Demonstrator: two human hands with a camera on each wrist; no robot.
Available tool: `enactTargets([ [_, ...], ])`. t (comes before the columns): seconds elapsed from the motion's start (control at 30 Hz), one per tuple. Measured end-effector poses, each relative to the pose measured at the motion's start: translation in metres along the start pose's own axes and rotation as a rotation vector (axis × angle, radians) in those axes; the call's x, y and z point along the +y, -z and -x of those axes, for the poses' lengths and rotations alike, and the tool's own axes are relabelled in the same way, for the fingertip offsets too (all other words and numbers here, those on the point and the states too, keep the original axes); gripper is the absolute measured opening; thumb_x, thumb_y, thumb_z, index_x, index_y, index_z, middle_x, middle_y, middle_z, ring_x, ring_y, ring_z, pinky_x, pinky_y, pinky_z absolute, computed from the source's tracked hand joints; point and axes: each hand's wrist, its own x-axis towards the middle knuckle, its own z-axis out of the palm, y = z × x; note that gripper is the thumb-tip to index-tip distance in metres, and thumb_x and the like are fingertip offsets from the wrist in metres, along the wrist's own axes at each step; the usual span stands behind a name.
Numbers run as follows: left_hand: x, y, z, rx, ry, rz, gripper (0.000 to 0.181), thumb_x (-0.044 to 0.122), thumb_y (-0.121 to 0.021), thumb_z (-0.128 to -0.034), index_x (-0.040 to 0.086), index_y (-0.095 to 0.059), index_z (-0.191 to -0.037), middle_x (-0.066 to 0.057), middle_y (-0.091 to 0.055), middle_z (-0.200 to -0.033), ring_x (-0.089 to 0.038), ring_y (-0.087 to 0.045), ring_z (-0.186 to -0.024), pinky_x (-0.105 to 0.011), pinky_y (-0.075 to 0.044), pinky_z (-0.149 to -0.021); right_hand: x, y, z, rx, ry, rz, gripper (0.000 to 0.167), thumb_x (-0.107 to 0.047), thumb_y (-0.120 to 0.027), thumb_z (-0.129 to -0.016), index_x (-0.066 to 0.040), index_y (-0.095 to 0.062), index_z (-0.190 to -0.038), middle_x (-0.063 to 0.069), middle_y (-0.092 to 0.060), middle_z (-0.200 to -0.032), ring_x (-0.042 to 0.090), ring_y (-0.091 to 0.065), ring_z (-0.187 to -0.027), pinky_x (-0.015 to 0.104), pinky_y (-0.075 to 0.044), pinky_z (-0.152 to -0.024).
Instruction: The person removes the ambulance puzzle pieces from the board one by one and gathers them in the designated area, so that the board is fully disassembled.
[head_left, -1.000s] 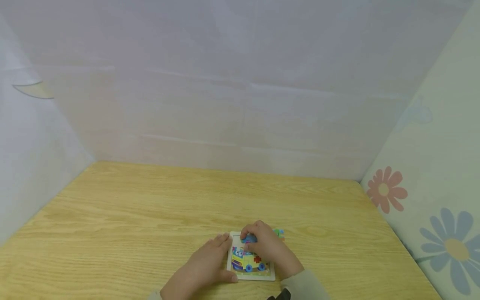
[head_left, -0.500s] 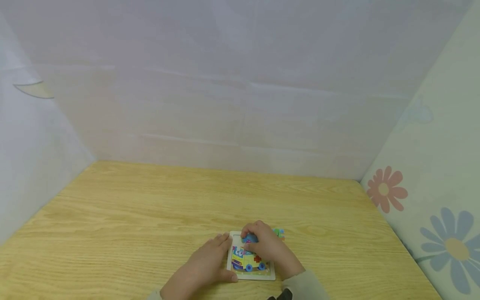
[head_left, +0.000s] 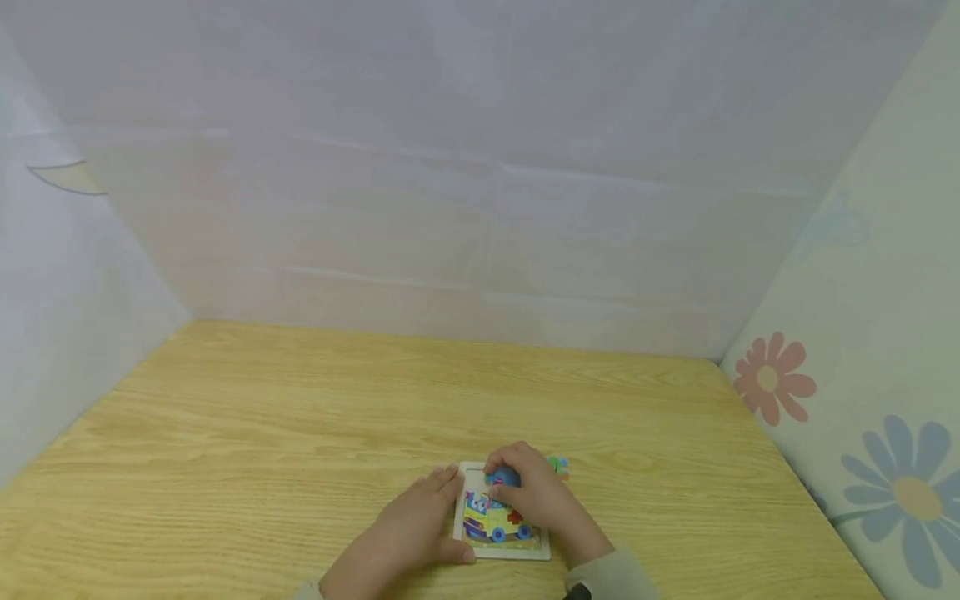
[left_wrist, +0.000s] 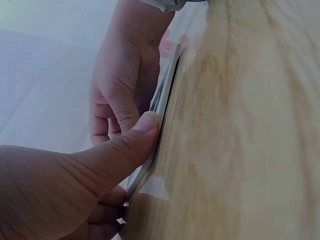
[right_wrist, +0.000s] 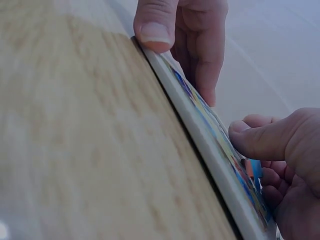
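Observation:
A white-framed puzzle board (head_left: 544, 552) with a yellow ambulance picture lies near the table's front edge. My left hand (head_left: 408, 529) lies along its left side, fingers fairly straight, and the thumb (left_wrist: 131, 145) presses on the near rim. Over the board's upper part, my right hand (head_left: 536, 492) pinches a blue puzzle piece (head_left: 504, 477) between thumb and fingers, just above the ambulance; its lower edge is partly hidden by the thumb. In the right wrist view the right thumb (right_wrist: 257, 140) is close to the board's surface. Part of the board's upper right is covered by the right hand.
Another puzzle piece (head_left: 558, 467), green, blue and orange, lies beyond the board's upper right corner, partly behind the right hand. The wooden table (head_left: 315, 417) extends to pale cloth walls at the back and both sides. Flowers decorate the right wall (head_left: 832, 333).
My right hand has shifted very slightly to the right with the blue puzzle piece. The left hand and the board stay in place.

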Motion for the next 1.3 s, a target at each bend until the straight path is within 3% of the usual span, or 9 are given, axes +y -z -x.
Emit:
enactTargets([
  [0.4, 0.0006, 0.0001, -0.0022, -0.006, 0.003, 0.002, 0.091, 0.049, -0.075, -0.0686, -0.006, -0.043, -0.134, -0.021, -0.038, -0.143, -0.040, -0.036, -0.131, -0.054, -0.033, -0.105, -0.0003, 0.0007, 0.0030, 0.007, -0.006, -0.035, 0.014, -0.015, -0.065, -0.086, -0.018, -0.061, -0.099, -0.002, -0.053, -0.104, 0.019, -0.048, -0.101, 0.048, -0.042, -0.093],
  [0.73, 0.0012, 0.0004, -0.0032, -0.010, 0.010, -0.005, 0.092, 0.050, -0.075, -0.0680, -0.005, -0.043, -0.134, -0.020, -0.038, -0.143, -0.039, -0.035, -0.131, -0.053, -0.033, -0.105, 0.0032, 0.0014, 0.0035, 0.032, -0.082, -0.102, 0.037, -0.024, -0.068, -0.084, -0.011, -0.056, -0.117, 0.003, -0.055, -0.111, 0.025, -0.051, -0.109, 0.050, -0.043, -0.096],
  [0.83, 0.0014, 0.0004, -0.0030, -0.006, 0.008, -0.003, 0.091, 0.049, -0.075, -0.0680, -0.005, -0.043, -0.134, -0.020, -0.038, -0.143, -0.039, -0.035, -0.131, -0.054, -0.033, -0.105, 0.0046, 0.0027, 0.0032, 0.047, -0.114, -0.094, 0.035, -0.027, -0.070, -0.083, -0.012, -0.059, -0.112, 0.001, -0.057, -0.109, 0.023, -0.053, -0.105, 0.047, -0.045, -0.093],
  [1.07, 0.0015, 0.0000, -0.0019, -0.006, 0.016, 0.004, 0.092, 0.050, -0.075, -0.0676, -0.005, -0.043, -0.134, -0.020, -0.038, -0.143, -0.039, -0.035, -0.131, -0.053, -0.032, -0.105, 0.0074, 0.0064, 0.0018, 0.069, -0.148, -0.103, 0.018, -0.020, -0.066, -0.086, -0.012, -0.062, -0.102, -0.002, -0.059, -0.093, 0.014, -0.051, -0.083, 0.026, -0.046, -0.073],
  [1.3, 0.0019, 0.0004, -0.0016, 0.003, 0.014, -0.002, 0.093, 0.050, -0.074, -0.0673, -0.005, -0.042, -0.134, -0.020, -0.038, -0.143, -0.039, -0.035, -0.131, -0.053, -0.032, -0.106, 0.0053, 0.0092, -0.0003, 0.082, -0.174, -0.217, 0.011, -0.017, -0.058, -0.091, -0.013, -0.063, -0.100, -0.001, -0.061, -0.091, 0.015, -0.053, -0.082, 0.026, -0.047, -0.072],
])
